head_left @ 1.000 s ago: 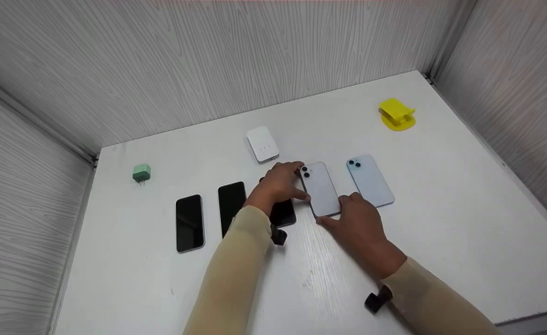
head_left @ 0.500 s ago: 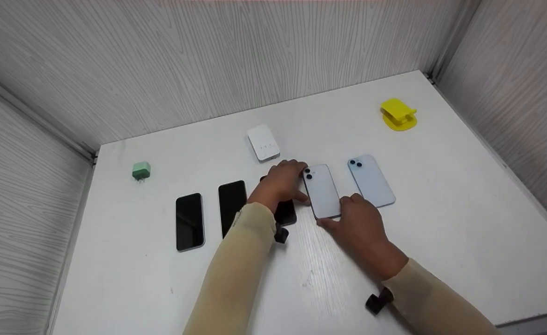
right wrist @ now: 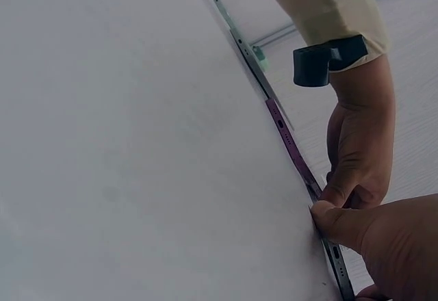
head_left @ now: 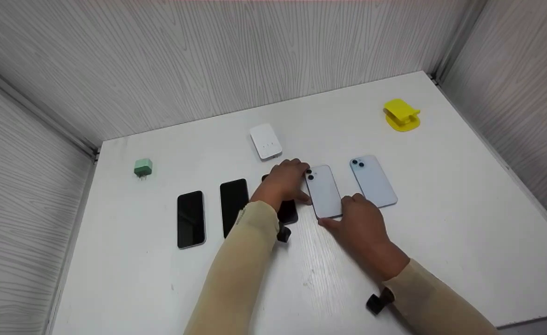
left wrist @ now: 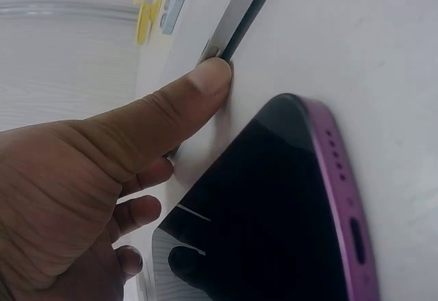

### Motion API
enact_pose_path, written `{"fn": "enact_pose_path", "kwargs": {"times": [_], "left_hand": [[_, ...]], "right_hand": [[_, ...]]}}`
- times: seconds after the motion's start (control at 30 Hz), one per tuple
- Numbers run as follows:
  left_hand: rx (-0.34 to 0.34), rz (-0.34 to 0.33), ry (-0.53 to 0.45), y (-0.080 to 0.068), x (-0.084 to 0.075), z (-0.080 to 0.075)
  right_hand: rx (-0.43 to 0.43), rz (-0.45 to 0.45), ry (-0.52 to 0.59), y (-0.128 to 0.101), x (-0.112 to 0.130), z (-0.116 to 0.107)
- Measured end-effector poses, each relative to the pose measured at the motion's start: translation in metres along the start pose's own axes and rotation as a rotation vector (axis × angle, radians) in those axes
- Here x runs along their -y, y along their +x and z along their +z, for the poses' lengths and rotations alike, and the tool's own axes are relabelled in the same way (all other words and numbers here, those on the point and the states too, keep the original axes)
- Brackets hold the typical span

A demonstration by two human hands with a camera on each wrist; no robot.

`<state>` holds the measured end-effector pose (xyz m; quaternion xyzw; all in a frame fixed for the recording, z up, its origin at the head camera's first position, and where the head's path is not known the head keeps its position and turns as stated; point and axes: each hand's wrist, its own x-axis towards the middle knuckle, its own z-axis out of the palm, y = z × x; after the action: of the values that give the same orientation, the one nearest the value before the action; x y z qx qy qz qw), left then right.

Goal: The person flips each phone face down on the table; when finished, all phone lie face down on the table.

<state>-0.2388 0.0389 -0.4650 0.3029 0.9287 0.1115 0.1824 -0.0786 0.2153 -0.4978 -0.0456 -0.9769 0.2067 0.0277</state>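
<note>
A pale lilac smartphone [head_left: 327, 194] lies back up on the table, its two camera lenses at the upper left corner. My left hand [head_left: 282, 182] holds its left side: the thumb [left wrist: 205, 82] is on the lower edge in the left wrist view, fingers by the top corner. At the phone's near end, my right hand [head_left: 361, 222] pinches it between thumb and fingers. Under my left wrist lies a black-screened phone [head_left: 288, 213], whose pink-purple frame [left wrist: 352, 239] shows in the left wrist view. Right of the held phone is a light blue phone [head_left: 374, 181], back up.
Two more black-screened phones [head_left: 191, 219] [head_left: 234, 202] lie to the left, screen up. A green plug adapter [head_left: 143, 167] stands at the far left, a white box-shaped device [head_left: 266, 141] behind the row. A yellow stand [head_left: 401, 114] sits at the back right. Panels wall the table.
The pale lilac phone has shifted very slightly toward me between both hands. The head view has moved a little. The other things have stayed in place.
</note>
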Motion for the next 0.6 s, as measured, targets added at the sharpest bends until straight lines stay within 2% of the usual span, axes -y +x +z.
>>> {"fn": "enact_pose_path", "kwargs": {"times": [0.2,0.43,0.5,0.6], "left_hand": [[0.027,-0.013,0.024,-0.003,-0.002,-0.002],[0.015,0.001,0.029,-0.005,-0.001,-0.001],[-0.005,0.007,-0.004,-0.008,0.002,-0.002],[-0.045,-0.031,-0.111,-0.019,0.013,-0.006]], "right_hand": [[-0.009,-0.012,0.003,0.0,0.0,-0.001],[0.021,0.0,-0.012,0.001,0.002,-0.005],[0.025,-0.003,-0.013,0.002,0.002,-0.006],[0.011,-0.025,-0.004,0.004,0.005,-0.009]]}}
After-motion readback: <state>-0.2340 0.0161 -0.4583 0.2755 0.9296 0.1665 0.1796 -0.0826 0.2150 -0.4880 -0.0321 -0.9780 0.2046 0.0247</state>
